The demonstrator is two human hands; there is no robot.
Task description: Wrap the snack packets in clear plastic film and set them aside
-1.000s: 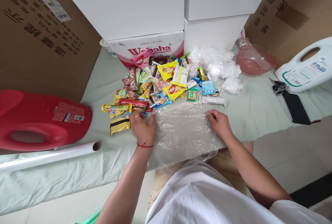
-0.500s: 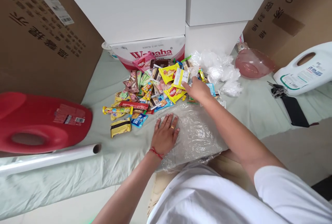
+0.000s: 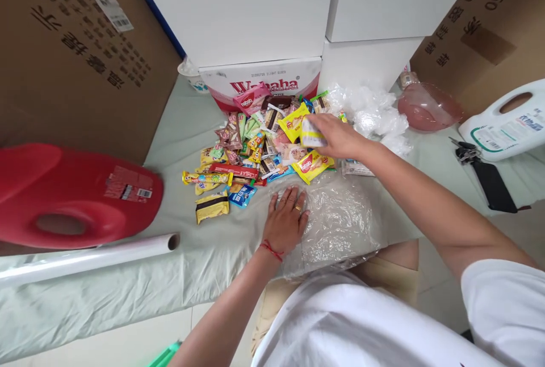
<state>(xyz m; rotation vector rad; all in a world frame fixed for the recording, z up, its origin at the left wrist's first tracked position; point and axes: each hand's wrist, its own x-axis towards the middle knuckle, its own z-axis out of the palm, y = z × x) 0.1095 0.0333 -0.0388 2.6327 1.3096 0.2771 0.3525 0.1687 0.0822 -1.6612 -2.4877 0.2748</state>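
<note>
My left hand (image 3: 284,220) lies flat with its fingers spread, pressing on the left edge of a sheet of clear plastic film (image 3: 343,222). Over the right side of a heap of wrapped snacks, my right hand (image 3: 343,135) grips a yellow-and-white snack packet (image 3: 311,135), its fingers on top and the thumb hidden. Just left of that packet is a yellow snack packet (image 3: 293,123); another yellow packet (image 3: 313,166) lies below it. The heap also has a pink packet (image 3: 251,99), a red bar (image 3: 234,171) and a blue packet (image 3: 241,195).
Behind the heap stands a Wahaha carton (image 3: 264,75) beneath white boxes. Crumpled clear plastic (image 3: 368,112) and a pink transparent bowl (image 3: 430,107) are at right, near a white detergent jug (image 3: 506,120) and a phone (image 3: 494,185). A red jug (image 3: 85,185) and film roll (image 3: 93,253) lie left.
My right hand has shifted slightly across the heap with the yellow-and-white packet, uncovering packets below. My left hand stays flat on the film. The whole view has swung a little left.
</note>
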